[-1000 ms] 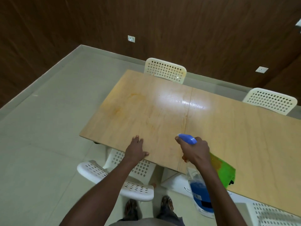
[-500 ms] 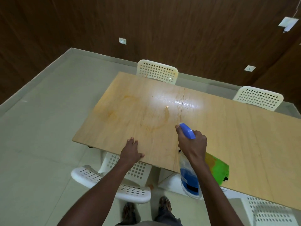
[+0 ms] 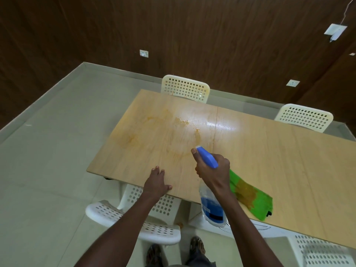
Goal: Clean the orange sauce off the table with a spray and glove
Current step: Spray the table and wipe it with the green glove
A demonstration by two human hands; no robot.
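Right now the right hand (image 3: 212,170) grips the spray bottle (image 3: 212,207) by its neck, forefinger stretched along the blue nozzle head (image 3: 207,158), which points at the orange sauce (image 3: 163,132) smeared in rings across the left end of the table (image 3: 289,160). Wet droplets glisten where the smear meets the light's glare. The left hand (image 3: 157,183) rests flat on the near table edge, fingers straight and holding nothing. Just right of the bottle lies the green glove (image 3: 254,199) (blotched with orange) on the tabletop. White perforated chairs (image 3: 185,88) stand around the table
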